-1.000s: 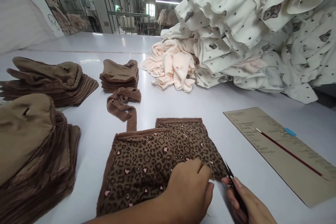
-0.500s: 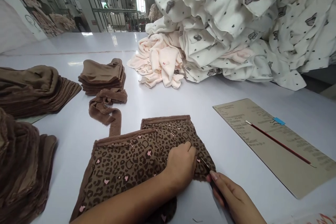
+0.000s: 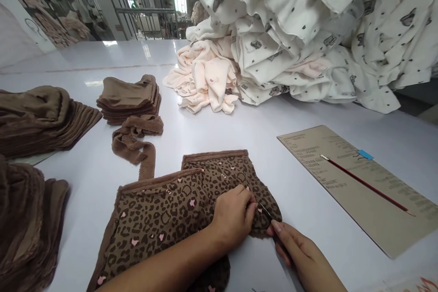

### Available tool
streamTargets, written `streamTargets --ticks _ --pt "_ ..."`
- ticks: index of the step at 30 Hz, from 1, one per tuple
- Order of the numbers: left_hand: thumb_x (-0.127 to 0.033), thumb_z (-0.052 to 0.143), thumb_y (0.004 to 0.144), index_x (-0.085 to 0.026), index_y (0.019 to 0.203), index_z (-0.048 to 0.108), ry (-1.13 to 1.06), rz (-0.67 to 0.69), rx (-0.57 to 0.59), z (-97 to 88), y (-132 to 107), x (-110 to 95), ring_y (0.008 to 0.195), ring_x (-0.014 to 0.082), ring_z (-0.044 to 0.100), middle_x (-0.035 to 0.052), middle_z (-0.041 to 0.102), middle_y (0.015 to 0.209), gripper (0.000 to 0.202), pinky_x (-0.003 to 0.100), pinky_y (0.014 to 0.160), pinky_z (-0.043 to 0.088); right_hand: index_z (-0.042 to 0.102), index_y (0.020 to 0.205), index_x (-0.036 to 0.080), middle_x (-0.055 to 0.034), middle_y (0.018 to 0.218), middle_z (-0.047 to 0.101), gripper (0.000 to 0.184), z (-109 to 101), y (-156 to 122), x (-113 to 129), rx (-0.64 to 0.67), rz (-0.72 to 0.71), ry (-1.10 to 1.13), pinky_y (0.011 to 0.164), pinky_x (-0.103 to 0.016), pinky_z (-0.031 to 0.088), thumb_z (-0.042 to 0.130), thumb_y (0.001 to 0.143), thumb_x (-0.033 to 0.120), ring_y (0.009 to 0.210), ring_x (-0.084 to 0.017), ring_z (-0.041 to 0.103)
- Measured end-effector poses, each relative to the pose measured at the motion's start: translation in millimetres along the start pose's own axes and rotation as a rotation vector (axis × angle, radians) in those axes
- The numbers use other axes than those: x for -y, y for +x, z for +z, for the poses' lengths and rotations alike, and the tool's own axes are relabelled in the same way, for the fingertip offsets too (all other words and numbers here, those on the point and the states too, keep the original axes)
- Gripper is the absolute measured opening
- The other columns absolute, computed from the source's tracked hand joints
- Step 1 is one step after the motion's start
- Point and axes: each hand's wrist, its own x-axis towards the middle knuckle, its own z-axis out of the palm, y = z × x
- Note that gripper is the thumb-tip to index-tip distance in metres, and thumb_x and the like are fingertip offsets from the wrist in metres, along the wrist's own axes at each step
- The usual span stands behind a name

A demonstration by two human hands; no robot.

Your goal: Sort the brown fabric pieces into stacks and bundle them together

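Observation:
A brown leopard-print fabric piece (image 3: 164, 219) with pink spots lies flat on the white table (image 3: 239, 137) in front of me. My left hand (image 3: 232, 216) rests on its right corner, fingers curled and pinching the cloth. My right hand (image 3: 301, 253) is closed round small thread snips (image 3: 265, 212), whose blades touch the fabric's edge just beside my left fingers. A plain brown fabric strip (image 3: 137, 143) trails from the piece's top edge toward the back.
Stacks of plain brown cut pieces sit at left (image 3: 37, 121), lower left (image 3: 23, 228) and back centre (image 3: 128, 98). A big heap of white printed and pale pink garments (image 3: 290, 41) fills the back right. A brown card (image 3: 362, 182) with a red pencil (image 3: 366, 185) lies at right.
My view has shifted so everything sits further left. My left hand slid up along the fabric's right corner, and the snips moved from the corner's tip to the edge beside my fingers.

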Motion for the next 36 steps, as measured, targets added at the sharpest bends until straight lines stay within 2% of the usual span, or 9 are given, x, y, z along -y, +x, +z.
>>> streamTargets --ticks 7,15,19,24,28,33,36 --pt "-0.021 0.048 0.083 -0.019 0.078 0.055 -0.02 0.005 -0.013 1.8 0 0 0.075 0.0132 0.055 -0.0011 0.058 0.081 0.01 0.024 0.065 0.039 0.036 0.06 0.021 0.0054 0.055 0.03 0.052 -1 -1 -7 -0.008 -0.027 0.015 0.055 -0.025 0.027 0.039 0.074 0.072 0.055 -0.012 0.029" --pt "-0.021 0.048 0.083 -0.019 0.077 0.056 -0.022 0.01 -0.024 1.7 0 0 0.074 0.013 0.055 -0.0013 0.058 0.081 0.01 0.024 0.063 0.038 0.052 0.071 0.019 0.0025 0.068 0.037 0.041 0 -1 -11 0.003 0.0 0.16 0.059 -0.021 0.035 0.054 0.072 0.06 0.066 -0.013 0.035" --pt "-0.021 0.048 0.082 -0.02 0.077 0.056 -0.02 0.015 -0.033 2.9 -1 1 0.074 0.0128 0.055 -0.0016 0.058 0.08 0.01 0.024 0.063 0.038 0.052 0.069 0.02 0.0023 0.068 0.039 0.042 0 -1 -13 -0.011 0.011 0.189 0.058 -0.02 0.037 0.055 0.07 0.062 0.066 -0.014 0.036" --pt "-0.02 0.048 0.082 -0.02 0.077 0.055 -0.02 0.02 -0.044 4.1 -1 4 0.074 0.0124 0.055 -0.0023 0.057 0.079 0.009 0.023 0.063 0.038 0.05 0.07 0.021 0.0023 0.07 0.039 0.038 -2 2 -20 0.042 0.014 0.202 0.067 -0.019 0.039 0.053 0.074 0.059 0.077 -0.016 0.042" --pt "-0.021 0.048 0.082 -0.02 0.076 0.055 -0.02 0.018 -0.043 4.6 -1 3 0.073 0.0122 0.055 -0.0027 0.057 0.078 0.009 0.023 0.063 0.039 0.049 0.07 0.021 0.002 0.07 0.04 0.039 -2 3 -19 0.046 0.008 0.183 0.068 -0.02 0.039 0.052 0.075 0.059 0.075 -0.015 0.041" --pt "-0.021 0.048 0.082 -0.02 0.077 0.055 -0.017 0.008 -0.024 3.7 -2 4 0.074 0.0127 0.056 -0.0028 0.057 0.079 0.008 0.024 0.064 0.04 0.051 0.069 0.02 0.0019 0.068 0.044 0.04 -1 0 -16 0.02 0.002 0.209 0.065 -0.019 0.04 0.056 0.072 0.06 0.068 -0.014 0.041" --pt "-0.021 0.048 0.082 -0.02 0.077 0.056 -0.016 0.0 -0.003 4.4 1 3 0.076 0.0137 0.056 -0.002 0.058 0.08 0.009 0.024 0.065 0.041 0.053 0.08 0.021 0.0013 0.069 0.048 0.043 -9 -3 -15 -0.05 0.029 0.234 0.07 -0.022 0.043 0.051 0.073 0.063 0.068 -0.014 0.047"
